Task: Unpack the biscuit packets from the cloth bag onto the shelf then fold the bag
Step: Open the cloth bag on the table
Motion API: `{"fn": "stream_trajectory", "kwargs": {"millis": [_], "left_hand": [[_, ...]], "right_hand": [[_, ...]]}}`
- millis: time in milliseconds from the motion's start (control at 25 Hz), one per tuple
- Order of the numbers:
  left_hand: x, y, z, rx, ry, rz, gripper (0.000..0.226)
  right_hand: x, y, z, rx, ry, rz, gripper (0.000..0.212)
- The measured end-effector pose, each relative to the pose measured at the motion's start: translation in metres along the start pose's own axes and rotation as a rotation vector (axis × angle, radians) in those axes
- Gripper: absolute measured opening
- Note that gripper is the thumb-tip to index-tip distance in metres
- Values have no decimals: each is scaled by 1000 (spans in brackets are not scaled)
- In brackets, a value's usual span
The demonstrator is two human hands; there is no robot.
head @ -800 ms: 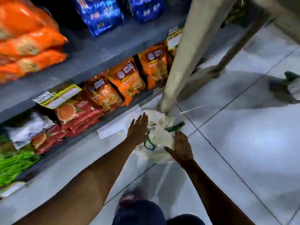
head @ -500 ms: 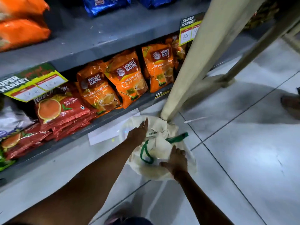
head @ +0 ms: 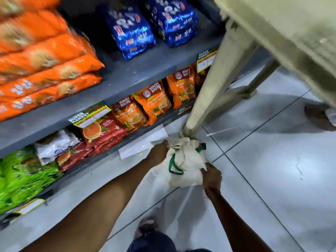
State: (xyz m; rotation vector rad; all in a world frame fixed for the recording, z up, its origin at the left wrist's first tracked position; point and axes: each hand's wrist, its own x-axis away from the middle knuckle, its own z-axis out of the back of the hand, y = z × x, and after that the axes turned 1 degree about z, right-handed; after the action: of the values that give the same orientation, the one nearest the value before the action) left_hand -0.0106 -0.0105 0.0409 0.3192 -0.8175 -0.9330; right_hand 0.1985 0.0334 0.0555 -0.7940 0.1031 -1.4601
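The cream cloth bag (head: 183,164) with green handles lies crumpled on the tiled floor beside a pale table leg. My left hand (head: 158,153) grips the bag's far left edge. My right hand (head: 211,176) holds the bag's near right corner. Orange biscuit packets (head: 49,70) are stacked on the grey shelf (head: 127,77) at the left, with blue packets (head: 152,26) further back. I cannot see whether anything is inside the bag.
A pale table leg (head: 214,84) stands right behind the bag. Orange tea pouches (head: 152,104), red packets and green packets fill the lower shelf. A white paper (head: 143,144) lies on the floor. Another person's foot (head: 320,117) is at the right edge.
Both hands have closed on the bag and bunched it up off its flatter spread. The camera view has tilted up, showing more of the upper shelf.
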Motion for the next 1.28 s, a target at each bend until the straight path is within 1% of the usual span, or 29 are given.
{"fn": "stream_trajectory", "kwargs": {"millis": [40,80,120,160,240,280,360,480,560,640,760,880,960,1040,1080,1120,1240,1280], "left_hand": [[12,8,13,34,45,-12,12],[23,18,29,62,92,-46,18],[36,30,46,79,121,-93,24],[51,43,63,95,133,-148,24],[84,73,97,102,108,-215,17],[103,88,114,85,80,-215,17],[138,110,139,39,81,-176,22],[195,153,191,1,101,-220,32],[238,190,232,-22,94,-265,40],[278,227,273,-20,96,-295,34],[327,275,332,-29,176,-383,21],[370,325,396,-28,255,-488,18],[392,354,432,-41,299,-592,17],[407,381,461,-37,361,-687,17],[412,395,476,-37,390,-730,18],[416,409,489,-30,419,-771,19],[410,456,523,-1,528,-875,22],[406,472,530,-4,556,-901,21]], "right_hand": [[9,-7,12,-53,28,-29,23],[17,-16,25,-85,56,-49,20],[29,-29,40,-97,74,-54,20],[42,-42,54,-87,84,-33,20],[72,-70,83,-84,78,-2,21],[89,-86,102,-99,66,0,21],[118,-107,128,-104,66,15,21],[159,-149,188,-74,39,64,22],[188,-180,231,-3,-5,125,22],[216,-213,271,45,-50,176,19],[249,-261,332,133,-106,265,22],[278,-312,402,191,-138,402,29],[298,-345,447,194,-135,490,27],[318,-374,485,147,-128,544,6],[327,-388,504,91,-124,552,9],[332,-399,522,25,-104,556,17],[327,-417,565,-189,23,564,32],[319,-418,575,-258,65,559,32]]}}
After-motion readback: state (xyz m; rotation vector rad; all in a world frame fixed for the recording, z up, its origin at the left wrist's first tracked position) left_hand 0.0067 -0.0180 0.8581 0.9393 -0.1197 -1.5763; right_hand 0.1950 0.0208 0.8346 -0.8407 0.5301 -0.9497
